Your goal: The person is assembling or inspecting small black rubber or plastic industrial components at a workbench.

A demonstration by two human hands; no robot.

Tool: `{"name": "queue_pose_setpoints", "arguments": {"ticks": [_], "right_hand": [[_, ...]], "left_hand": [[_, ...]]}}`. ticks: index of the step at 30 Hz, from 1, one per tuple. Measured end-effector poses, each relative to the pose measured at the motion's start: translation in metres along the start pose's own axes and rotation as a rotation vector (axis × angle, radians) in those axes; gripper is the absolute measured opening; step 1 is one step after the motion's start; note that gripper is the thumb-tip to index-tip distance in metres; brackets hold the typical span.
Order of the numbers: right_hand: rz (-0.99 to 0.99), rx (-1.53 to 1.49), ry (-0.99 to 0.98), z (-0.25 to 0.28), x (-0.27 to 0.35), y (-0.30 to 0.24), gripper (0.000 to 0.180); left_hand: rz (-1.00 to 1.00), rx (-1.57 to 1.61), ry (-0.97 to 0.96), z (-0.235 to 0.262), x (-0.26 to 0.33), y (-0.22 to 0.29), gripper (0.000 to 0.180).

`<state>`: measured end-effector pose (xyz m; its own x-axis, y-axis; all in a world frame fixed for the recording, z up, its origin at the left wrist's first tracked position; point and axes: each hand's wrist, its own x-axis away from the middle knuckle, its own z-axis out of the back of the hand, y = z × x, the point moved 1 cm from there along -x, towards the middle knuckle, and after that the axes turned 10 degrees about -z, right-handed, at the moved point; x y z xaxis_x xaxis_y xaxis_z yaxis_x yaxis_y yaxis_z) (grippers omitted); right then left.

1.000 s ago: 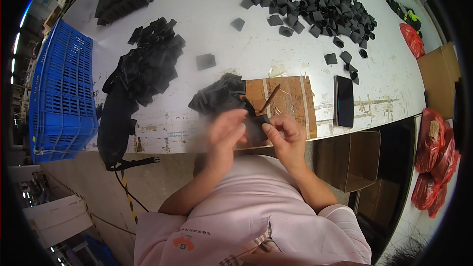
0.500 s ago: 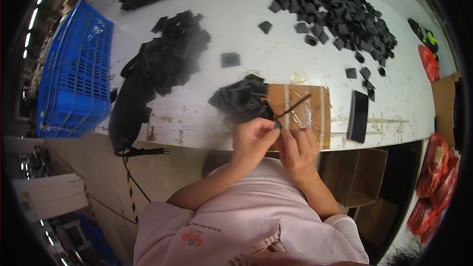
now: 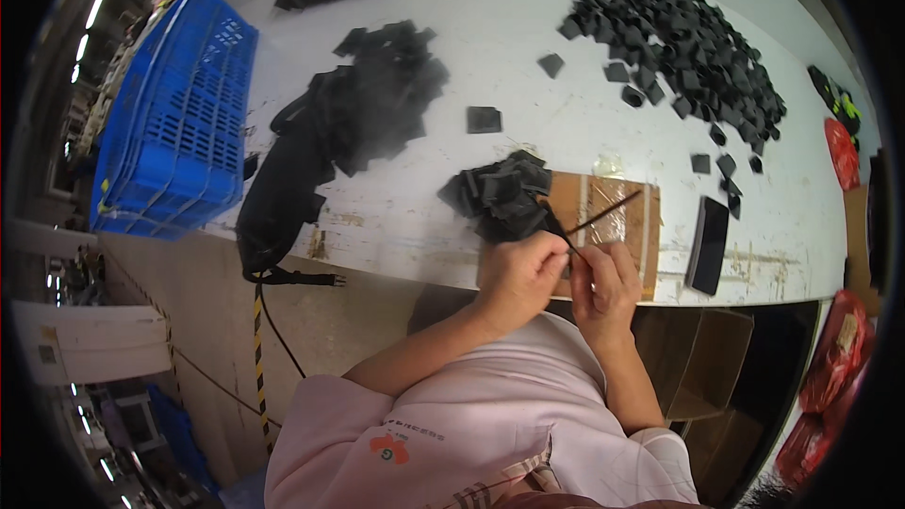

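My left hand (image 3: 521,275) and my right hand (image 3: 606,285) are close together at the table's near edge, over a cardboard piece (image 3: 622,243). The fingers of both are pinched on a thin black strip (image 3: 572,247) that runs between them. A slim dark stick-like thing (image 3: 611,210) slants up and right from the fingertips across the cardboard; what holds its lower end is hard to see. Just beyond my left hand lies a heap of flat black fabric pieces (image 3: 504,190), partly on the cardboard's left edge.
A large pile of small black folded pieces (image 3: 688,47) covers the table's far right. Further left are another black fabric heap (image 3: 377,85), a black strap bag (image 3: 273,207) and a blue crate (image 3: 179,123). A phone (image 3: 707,245) lies right of the cardboard. Red bags (image 3: 834,349) stand at far right.
The whole scene has shifted right in the picture as the head turned. My hands remain pinched together over the cardboard, with a little more of the strip showing between them.
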<state>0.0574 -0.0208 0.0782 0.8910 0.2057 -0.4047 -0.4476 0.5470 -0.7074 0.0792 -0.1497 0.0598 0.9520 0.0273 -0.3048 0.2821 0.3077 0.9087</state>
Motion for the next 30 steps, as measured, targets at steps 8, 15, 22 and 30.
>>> {"name": "queue_pose_setpoints", "arguments": {"ticks": [8, 15, 22, 30], "right_hand": [[-0.476, -0.490, -0.207, 0.002, -0.001, 0.008, 0.008], [-0.393, -0.419, -0.149, -0.003, -0.002, 0.007, 0.007], [-0.638, -0.588, -0.220, 0.003, 0.008, 0.008, 0.012], [-0.184, -0.294, -0.038, 0.003, 0.001, -0.005, 0.018]], "left_hand": [[0.170, 0.282, -0.080, 0.011, -0.005, 0.002, 0.005], [0.192, 0.367, -0.018, 0.009, -0.004, 0.008, 0.003], [-0.004, 0.118, 0.000, 0.014, -0.004, 0.005, 0.006], [-0.256, 0.040, 0.109, 0.003, -0.004, 0.018, 0.007]]}}
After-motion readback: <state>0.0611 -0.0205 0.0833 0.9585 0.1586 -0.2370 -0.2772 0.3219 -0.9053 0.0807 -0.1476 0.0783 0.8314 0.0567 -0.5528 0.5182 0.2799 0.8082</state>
